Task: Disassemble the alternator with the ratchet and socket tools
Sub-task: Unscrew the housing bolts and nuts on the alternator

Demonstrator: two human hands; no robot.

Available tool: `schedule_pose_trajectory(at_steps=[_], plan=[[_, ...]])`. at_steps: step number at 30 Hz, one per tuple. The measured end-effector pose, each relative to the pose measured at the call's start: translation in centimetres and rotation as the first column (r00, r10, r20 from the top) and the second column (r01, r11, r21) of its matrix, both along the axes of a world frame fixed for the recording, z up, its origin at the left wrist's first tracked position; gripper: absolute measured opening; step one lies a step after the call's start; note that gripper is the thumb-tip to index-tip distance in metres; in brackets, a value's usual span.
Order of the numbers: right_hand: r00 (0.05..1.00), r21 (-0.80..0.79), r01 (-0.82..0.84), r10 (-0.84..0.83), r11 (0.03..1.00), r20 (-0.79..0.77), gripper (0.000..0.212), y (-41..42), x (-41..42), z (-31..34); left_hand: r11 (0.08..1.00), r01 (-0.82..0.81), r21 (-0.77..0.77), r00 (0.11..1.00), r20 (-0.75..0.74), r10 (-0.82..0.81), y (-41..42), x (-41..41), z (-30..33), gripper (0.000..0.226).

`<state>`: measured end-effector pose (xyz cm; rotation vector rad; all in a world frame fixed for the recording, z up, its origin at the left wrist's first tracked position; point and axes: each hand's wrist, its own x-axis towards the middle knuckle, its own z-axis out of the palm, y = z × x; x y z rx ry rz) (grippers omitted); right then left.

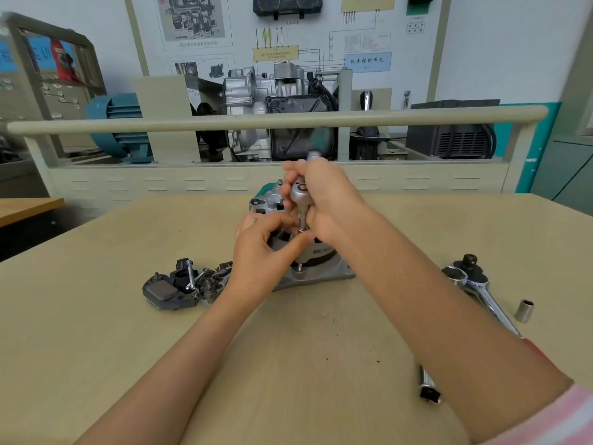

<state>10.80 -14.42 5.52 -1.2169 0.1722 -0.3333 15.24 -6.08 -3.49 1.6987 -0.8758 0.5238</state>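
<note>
While the alternator [298,252] sits on its flat metal base at the middle of the tan table [96,316], both hands are on it. The right hand [324,200] has its fingers curled round the head of a small ratchet [301,191], whose green handle points away toward the far rail and is blurred. A short socket shaft runs straight down from the ratchet head to the top of the alternator. The left hand [266,248] grips the alternator body, thumb and fingers curled round its near side.

Just left of the alternator lies a heap of removed parts [183,284], dark and metallic, touching one another. On the right, well apart, lie a larger ratchet [475,284], a loose socket [524,311] standing beside its handle, and an extension bar [428,385] partly hidden by the right forearm.
</note>
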Motion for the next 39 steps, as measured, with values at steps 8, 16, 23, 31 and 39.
schedule_pose_trajectory(at_steps=[8, 16, 23, 31, 39], plan=[[0.914, -0.228, -0.402, 0.373, 0.887, -0.158, 0.031, -0.9, 0.1, 0.9, 0.997, 0.08, -0.008, 0.993, -0.09, -0.081, 0.5, -0.1, 0.1, 0.014], [0.892, 0.287, 0.341, -0.404, 0.895, 0.2, 0.032, 2.0, 0.1, -1.5, 1.0, 0.03, 0.005, 0.999, -0.011, -0.03, 0.0, 0.0, 0.2, 0.03], [0.998, 0.094, 0.034, -0.038, 0.995, 0.045, 0.032, -0.1, 0.3, -0.3, 1.0, 0.018, 0.003, 1.0, -0.008, -0.018, 0.1, -0.1, 0.1, 0.015], [0.856, -0.221, -0.514, 0.48, 0.829, -0.19, 0.036, -1.5, 0.2, 1.2, 0.996, 0.09, -0.026, 0.992, -0.091, -0.092, 0.4, -0.1, 0.3, 0.013], [0.904, 0.314, 0.255, -0.34, 0.915, 0.257, 0.031, 1.4, 0.1, -1.9, 0.999, 0.05, -0.015, 0.998, -0.025, -0.05, 0.1, -0.1, 0.2, 0.037]])
